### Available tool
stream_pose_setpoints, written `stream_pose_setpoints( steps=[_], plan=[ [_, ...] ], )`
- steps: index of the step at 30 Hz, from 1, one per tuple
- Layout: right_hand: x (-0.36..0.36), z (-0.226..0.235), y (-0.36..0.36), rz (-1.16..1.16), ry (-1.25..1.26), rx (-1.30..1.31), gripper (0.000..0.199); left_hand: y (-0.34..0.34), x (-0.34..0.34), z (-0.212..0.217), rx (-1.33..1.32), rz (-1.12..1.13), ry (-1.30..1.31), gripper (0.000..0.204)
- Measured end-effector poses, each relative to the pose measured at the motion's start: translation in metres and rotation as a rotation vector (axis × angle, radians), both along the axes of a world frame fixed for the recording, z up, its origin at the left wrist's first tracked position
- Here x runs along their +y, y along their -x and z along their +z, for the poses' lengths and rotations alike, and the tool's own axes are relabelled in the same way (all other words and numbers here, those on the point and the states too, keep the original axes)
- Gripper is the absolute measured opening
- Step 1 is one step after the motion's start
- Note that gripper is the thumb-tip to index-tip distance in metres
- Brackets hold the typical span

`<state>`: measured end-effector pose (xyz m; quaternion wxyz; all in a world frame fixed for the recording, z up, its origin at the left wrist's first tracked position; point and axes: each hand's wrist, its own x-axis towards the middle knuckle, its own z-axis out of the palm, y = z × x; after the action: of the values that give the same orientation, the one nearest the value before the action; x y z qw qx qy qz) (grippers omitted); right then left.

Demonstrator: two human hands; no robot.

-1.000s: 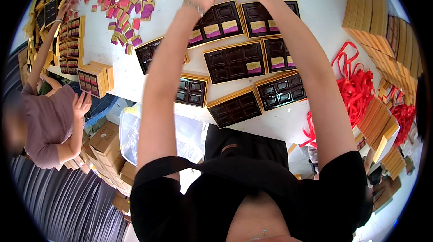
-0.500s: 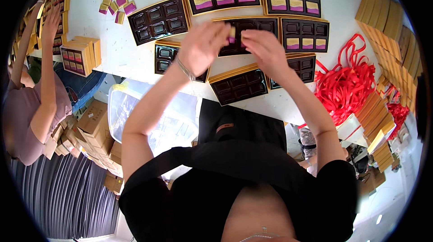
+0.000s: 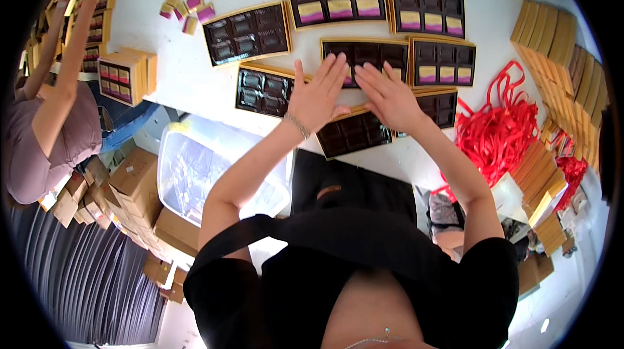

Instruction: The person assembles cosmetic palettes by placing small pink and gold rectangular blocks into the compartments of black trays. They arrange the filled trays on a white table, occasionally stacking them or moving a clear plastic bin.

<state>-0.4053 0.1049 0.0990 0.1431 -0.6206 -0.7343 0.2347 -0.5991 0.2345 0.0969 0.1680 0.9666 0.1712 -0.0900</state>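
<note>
Light: bright, white, fairly even; source cannot be told. Table (image 3: 175,76): pale, well lit. Trays (image 3: 263,91): dark, glossy; broken white glare strongest on the left-hand ones. Tub (image 3: 166,167): clear, with washed-out highlights. Floor (image 3: 564,290): pale, one small bright glint at lower right. Shirt (image 3: 286,290): near-black, folds mostly lost. Left hand (image 3: 316,97), right hand (image 3: 392,97): evenly lit, clear enough to tell the fingers apart. Distortion: fisheye; stacks (image 3: 552,56) and curtain (image 3: 91,284) bow toward the rim. Border: black, curved, bluish fringe at right. Far edges: soft, detail smeared.
</note>
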Motion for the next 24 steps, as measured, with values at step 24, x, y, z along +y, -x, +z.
stream_pose_setpoints(
  steps=[24],
  plan=[
    [0.249,-0.039,-0.117,-0.398,-0.356,-0.008,0.014,-0.153,0.256,-0.055,-0.547,-0.069,-0.232,0.020]
  ],
)
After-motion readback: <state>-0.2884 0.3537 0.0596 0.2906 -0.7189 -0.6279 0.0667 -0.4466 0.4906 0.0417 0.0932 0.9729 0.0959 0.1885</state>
